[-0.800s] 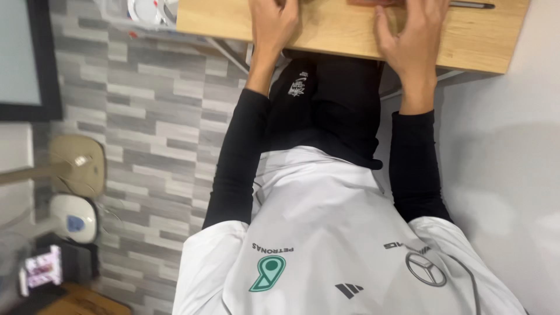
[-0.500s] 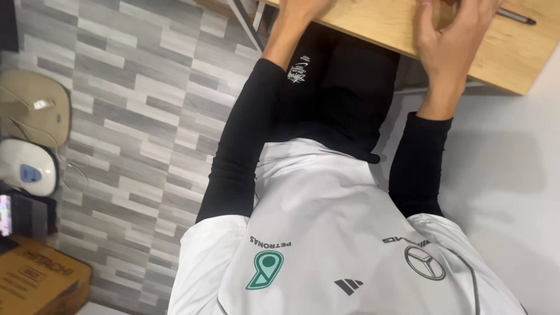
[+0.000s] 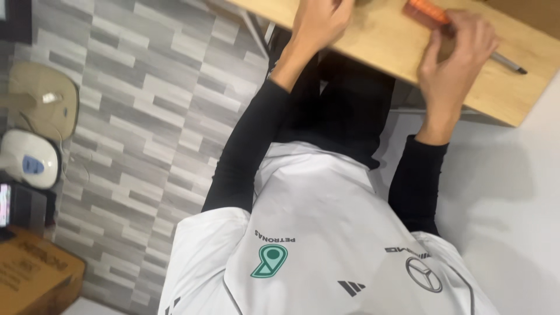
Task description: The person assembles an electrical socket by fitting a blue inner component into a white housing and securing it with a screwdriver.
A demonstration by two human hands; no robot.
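Observation:
My left hand (image 3: 319, 24) rests on the near part of a light wooden tabletop (image 3: 385, 44), with its fingertips cut off by the top edge of the view. My right hand (image 3: 454, 51) is on the same tabletop, fingers curled over the end of a ribbed orange object (image 3: 427, 11). A thin grey pen-like rod (image 3: 506, 62) pokes out from under that hand to the right. Both arms are in black sleeves under a white shirt (image 3: 326, 233).
Grey plank-pattern flooring (image 3: 146, 105) lies on the left. On it are a beige round object (image 3: 44, 99), a white device with a blue button (image 3: 29, 160) and a cardboard box (image 3: 35, 277). A white wall (image 3: 513, 192) is on the right, and a metal table leg (image 3: 252, 26) is near my left arm.
The view has swung, so the table and both hands sit lower and more tilted in the picture. The orange object under my right hand now shows more clearly.

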